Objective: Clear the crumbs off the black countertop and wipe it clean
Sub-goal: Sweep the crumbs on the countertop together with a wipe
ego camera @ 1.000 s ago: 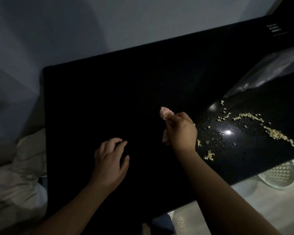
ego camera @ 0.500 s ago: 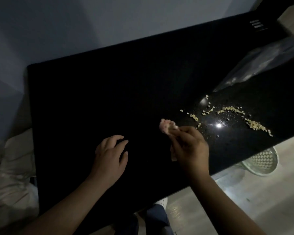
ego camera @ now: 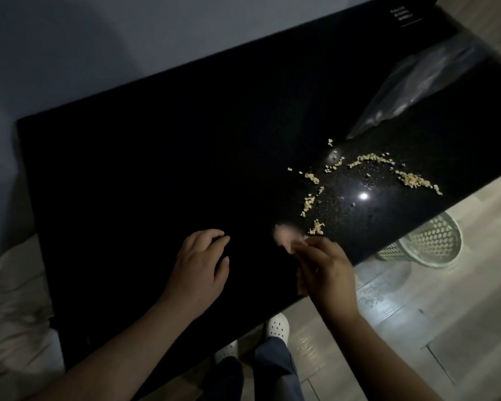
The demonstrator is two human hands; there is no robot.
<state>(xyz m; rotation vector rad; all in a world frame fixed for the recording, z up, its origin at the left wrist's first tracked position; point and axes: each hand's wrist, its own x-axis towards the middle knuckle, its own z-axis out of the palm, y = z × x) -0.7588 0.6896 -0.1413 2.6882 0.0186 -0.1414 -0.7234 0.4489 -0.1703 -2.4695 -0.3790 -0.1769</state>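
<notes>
Pale yellow crumbs lie scattered in streaks on the right part of the black countertop. My right hand grips a small pinkish cloth near the counter's front edge, just left of the nearest clump of crumbs. The cloth is blurred. My left hand rests on the dark surface to the left, fingers loosely bent, holding nothing.
A clear plastic bag lies at the counter's far right. A perforated waste basket stands on the floor below the right front edge. Pale fabric is heaped at the left. My feet in white shoes show under the counter.
My right hand with the cloth has drawn back toward the front edge, leaving more crumbs exposed to its right. The left hand has stayed in place.
</notes>
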